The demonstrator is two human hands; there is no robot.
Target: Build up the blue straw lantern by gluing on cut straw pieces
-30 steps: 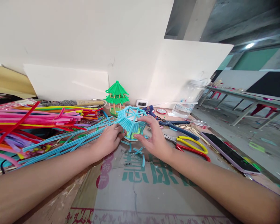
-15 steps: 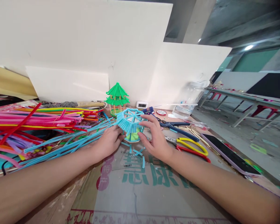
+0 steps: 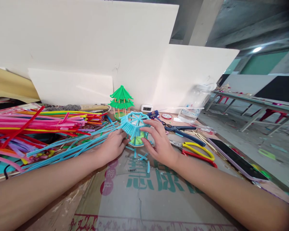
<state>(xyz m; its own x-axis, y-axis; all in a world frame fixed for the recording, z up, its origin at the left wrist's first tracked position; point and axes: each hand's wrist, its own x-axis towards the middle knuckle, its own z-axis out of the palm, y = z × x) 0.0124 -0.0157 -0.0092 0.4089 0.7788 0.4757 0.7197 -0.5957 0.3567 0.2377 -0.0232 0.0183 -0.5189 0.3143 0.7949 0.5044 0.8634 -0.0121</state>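
Observation:
A small pavilion model (image 3: 133,126) made of light blue pipe cleaners stands in front of me, with a ring-shaped roof, open spokes on top, thin posts and a pale green floor. My left hand (image 3: 114,145) is closed at its lower left side, fingers curled against the base; the exact grip is partly hidden. On the other side, my right hand (image 3: 159,141) has its fingers apart and curved, fingertips at the roof's right edge and thumb near the base. Short blue pipe cleaner offcuts (image 3: 148,166) lie in front of the model.
Long blue pipe cleaners (image 3: 74,152) and colourful bundles (image 3: 38,123) spread at left. A green tiered pavilion (image 3: 121,98) stands behind, beside a small digital clock (image 3: 146,108). Rightward are a glue gun (image 3: 153,114), pliers (image 3: 197,150), a phone (image 3: 238,158) and a clear bottle (image 3: 194,102).
My right hand has shifted slightly, its fingers lower and a little further left over the roof edge. My left hand and the pavilion model stay nearly in place.

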